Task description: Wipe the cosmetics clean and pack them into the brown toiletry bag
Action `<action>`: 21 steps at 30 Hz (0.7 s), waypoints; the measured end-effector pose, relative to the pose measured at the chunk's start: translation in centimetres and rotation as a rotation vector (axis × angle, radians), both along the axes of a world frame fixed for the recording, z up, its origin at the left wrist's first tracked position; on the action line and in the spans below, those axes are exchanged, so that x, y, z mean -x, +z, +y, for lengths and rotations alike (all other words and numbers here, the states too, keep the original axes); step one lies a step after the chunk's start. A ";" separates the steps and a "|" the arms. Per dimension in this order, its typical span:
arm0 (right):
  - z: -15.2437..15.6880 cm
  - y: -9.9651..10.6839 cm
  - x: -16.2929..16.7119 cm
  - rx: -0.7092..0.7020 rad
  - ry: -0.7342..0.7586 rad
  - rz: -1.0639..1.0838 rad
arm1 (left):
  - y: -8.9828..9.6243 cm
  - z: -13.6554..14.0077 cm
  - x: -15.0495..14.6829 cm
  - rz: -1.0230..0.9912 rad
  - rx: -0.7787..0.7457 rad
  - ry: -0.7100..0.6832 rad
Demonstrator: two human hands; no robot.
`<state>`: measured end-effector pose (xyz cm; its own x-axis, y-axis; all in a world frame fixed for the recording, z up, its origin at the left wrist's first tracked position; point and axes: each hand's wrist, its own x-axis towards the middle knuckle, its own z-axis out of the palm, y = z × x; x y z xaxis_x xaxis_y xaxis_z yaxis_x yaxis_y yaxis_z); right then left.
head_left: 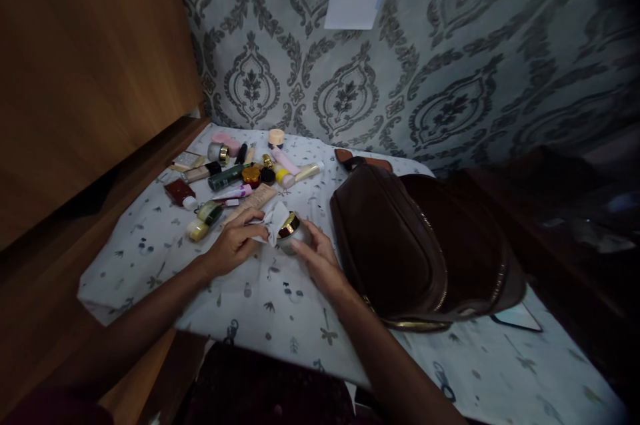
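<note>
My right hand (319, 253) is closed around a pale cream jar (294, 238) with a shiny gold lid, held tilted above the cloth. Pinched in the fingers of my left hand (237, 243) is a white wipe (274, 221), which touches the left side of the jar. Just behind my left hand lies a beige tube (259, 199). A yellow bottle (198, 230) and a dark green-lidded jar (210, 213) sit left of that hand. To the right of my right hand rests a brown leather bag (390, 238).
Several cosmetics, among them a dark green bottle (225, 177), an amber-lidded jar (251, 175) and a red bottle (181, 193), crowd the back left of the patterned cloth (250, 318). A tablet-like object (520, 317) lies partly under the bag. A wooden cabinet (100, 78) borders the left.
</note>
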<state>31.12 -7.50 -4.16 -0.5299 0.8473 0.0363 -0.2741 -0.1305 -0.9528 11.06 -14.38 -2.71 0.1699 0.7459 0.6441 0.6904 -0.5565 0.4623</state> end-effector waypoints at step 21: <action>-0.3 0.0 0.1 0.004 -0.055 -0.069 | 0.7 -0.6 -0.3 0.664 0.117 0.278</action>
